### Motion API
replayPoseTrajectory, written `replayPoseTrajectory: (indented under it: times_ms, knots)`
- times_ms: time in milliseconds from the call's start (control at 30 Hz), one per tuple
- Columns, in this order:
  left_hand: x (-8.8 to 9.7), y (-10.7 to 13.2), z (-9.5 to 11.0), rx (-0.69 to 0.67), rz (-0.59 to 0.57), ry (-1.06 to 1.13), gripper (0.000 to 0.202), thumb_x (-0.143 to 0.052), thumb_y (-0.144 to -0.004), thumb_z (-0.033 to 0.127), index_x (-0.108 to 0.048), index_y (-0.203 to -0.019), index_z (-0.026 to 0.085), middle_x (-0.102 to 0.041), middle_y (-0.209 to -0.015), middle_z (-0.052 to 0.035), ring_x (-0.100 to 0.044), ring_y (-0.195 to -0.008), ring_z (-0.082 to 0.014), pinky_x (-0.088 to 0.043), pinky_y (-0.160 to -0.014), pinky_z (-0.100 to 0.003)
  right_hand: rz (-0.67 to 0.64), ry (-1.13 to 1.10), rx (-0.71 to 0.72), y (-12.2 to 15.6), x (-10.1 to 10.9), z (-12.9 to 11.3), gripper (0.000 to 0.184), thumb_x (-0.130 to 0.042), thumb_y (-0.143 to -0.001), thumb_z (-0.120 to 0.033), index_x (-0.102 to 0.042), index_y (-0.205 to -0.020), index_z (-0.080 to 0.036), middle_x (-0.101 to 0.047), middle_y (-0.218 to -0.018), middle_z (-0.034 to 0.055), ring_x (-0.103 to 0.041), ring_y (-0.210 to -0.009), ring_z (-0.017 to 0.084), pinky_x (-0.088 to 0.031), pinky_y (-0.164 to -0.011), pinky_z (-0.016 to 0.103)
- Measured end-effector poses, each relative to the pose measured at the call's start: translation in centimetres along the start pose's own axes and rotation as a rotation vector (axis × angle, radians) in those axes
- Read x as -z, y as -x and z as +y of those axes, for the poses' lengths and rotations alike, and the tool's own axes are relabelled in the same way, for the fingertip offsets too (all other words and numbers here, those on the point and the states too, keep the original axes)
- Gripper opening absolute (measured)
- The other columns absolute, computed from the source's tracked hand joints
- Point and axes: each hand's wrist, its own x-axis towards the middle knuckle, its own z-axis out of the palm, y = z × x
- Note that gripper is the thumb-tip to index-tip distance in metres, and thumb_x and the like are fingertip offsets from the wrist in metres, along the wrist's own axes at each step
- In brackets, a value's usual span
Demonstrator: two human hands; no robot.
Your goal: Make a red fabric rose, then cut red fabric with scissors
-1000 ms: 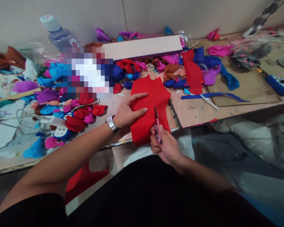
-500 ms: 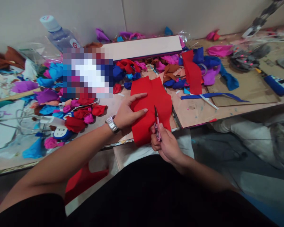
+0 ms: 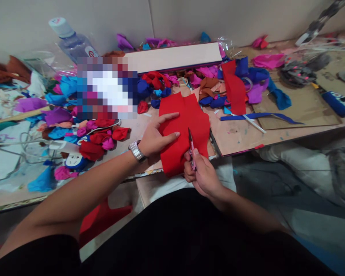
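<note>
A red felt sheet (image 3: 184, 119) lies over the front edge of the work board (image 3: 241, 134). My left hand (image 3: 156, 136), a watch on its wrist, grips the sheet's left edge, thumb under and fingers stretched on top. My right hand (image 3: 202, 176) is closed round small pink-handled scissors (image 3: 191, 147). Their blades point away from me into the sheet's lower right part.
Heaps of crumpled felt scraps (image 3: 74, 126) in red, blue, purple and pink cover the board's left and back. A long white box (image 3: 175, 57) lies at the back, a water bottle (image 3: 71, 40) to its left. A red strip (image 3: 234, 90) and a blue strip (image 3: 258, 116) lie to the right.
The red sheet's right part has shifted slightly right. The scissors and my right hand have edged a little right and down. My left hand has stayed put.
</note>
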Motion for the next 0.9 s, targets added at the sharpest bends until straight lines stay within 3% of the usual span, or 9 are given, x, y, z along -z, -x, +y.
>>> replayPoseTrajectory:
  times_ms: [400,900]
  knots:
    - [-0.05,0.10,-0.07,0.012,-0.005,0.008,0.068,-0.091,-0.082,0.045,-0.071,-0.142,0.019,-0.071,-0.148,-0.0159,-0.070,-0.137,-0.0328,-0.052,-0.125,-0.053,0.002,0.011,-0.009,0.09,-0.15,0.01,0.059,-0.066,-0.089,-0.082,-0.044,-0.089,-0.027,-0.029,-0.048,-0.0163,-0.014,-0.043,0.006,-0.016,-0.043,0.022]
    - [-0.14,0.29,0.53,-0.044,-0.026,0.062,0.067,-0.092,-0.083,0.045,-0.070,-0.142,0.020,-0.072,-0.147,-0.0167,-0.072,-0.134,-0.0317,-0.059,-0.118,-0.050,-0.035,-0.038,-0.030,0.19,-0.03,-0.66,0.060,-0.067,-0.089,-0.082,-0.044,-0.087,-0.027,-0.030,-0.048,-0.0160,-0.015,-0.041,0.006,-0.016,-0.042,0.022]
